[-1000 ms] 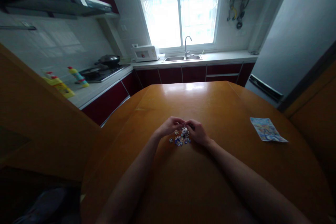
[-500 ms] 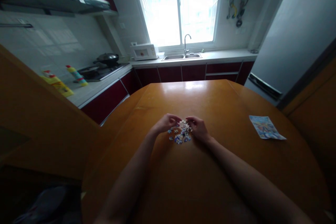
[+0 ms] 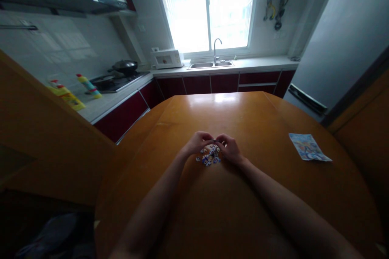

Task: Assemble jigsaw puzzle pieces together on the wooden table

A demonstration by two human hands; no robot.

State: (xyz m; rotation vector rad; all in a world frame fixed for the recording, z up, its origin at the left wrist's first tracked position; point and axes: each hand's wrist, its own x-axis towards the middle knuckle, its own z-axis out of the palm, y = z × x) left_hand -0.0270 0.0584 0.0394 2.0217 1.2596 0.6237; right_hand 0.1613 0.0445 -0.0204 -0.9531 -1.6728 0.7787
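Observation:
A small heap of jigsaw puzzle pieces [image 3: 209,158], blue, white and dark, lies on the brown wooden table [image 3: 209,202]. Above the far side of the heap, my left hand [image 3: 199,143] and my right hand [image 3: 230,149] meet at the fingertips. Both are closed in a pinch on a small puzzle piece [image 3: 214,141] between them; whether it is one piece or two joined is too small to tell. My right fingers partly cover the heap's right edge.
A creased, colourful picture sheet [image 3: 308,147] lies on the table at the right. Beyond the table stand a counter with a sink [image 3: 202,65], a microwave [image 3: 167,59] and a pan [image 3: 124,66] on the stove. A refrigerator [image 3: 337,44] is at the right.
My left hand has moved right, from the heap's left side to my right hand, and the fingertips now meet. My right hand has hardly moved.

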